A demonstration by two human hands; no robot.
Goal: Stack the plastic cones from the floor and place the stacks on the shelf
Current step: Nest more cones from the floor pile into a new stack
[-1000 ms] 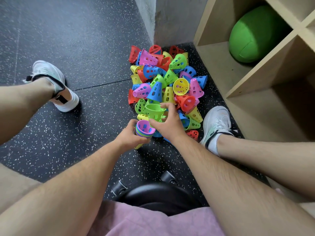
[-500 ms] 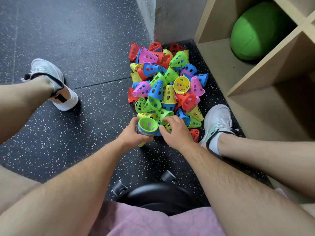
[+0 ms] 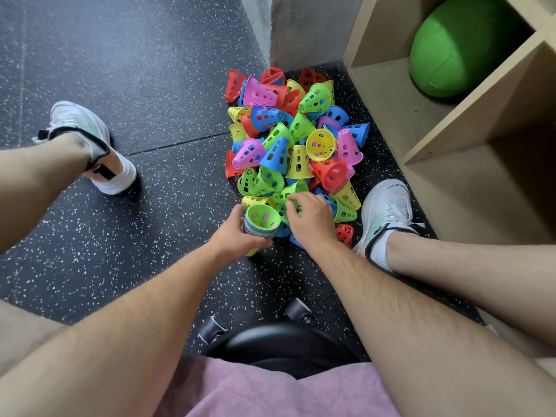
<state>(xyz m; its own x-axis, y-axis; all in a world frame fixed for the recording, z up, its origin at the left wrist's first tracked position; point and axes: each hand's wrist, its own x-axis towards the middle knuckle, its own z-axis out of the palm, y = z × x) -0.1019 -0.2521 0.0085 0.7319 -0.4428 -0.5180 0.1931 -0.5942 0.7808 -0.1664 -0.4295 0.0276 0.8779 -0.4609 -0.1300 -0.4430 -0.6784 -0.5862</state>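
A heap of perforated plastic cones (image 3: pixel 296 139) in red, pink, blue, green and yellow lies on the dark speckled floor. My left hand (image 3: pixel 237 236) grips a stack of nested cones (image 3: pixel 261 221), wide end up, with a green cone on top. My right hand (image 3: pixel 311 219) reaches into the near edge of the heap, its fingers curled round a green cone (image 3: pixel 290 192) lying there. The wooden shelf (image 3: pixel 451 136) stands to the right of the heap.
A big green ball (image 3: pixel 463 46) fills an upper shelf compartment. My white shoes flank the heap, the left shoe (image 3: pixel 90 145) and the right shoe (image 3: pixel 388 212). A black wheeled stool base (image 3: pixel 282 341) sits under me. A grey wall corner (image 3: pixel 288 28) rises behind the cones.
A second ago my right hand held a green cone above the stack, whose top was pink. That cone now sits on the stack, and my right hand has moved to another green cone in the heap.
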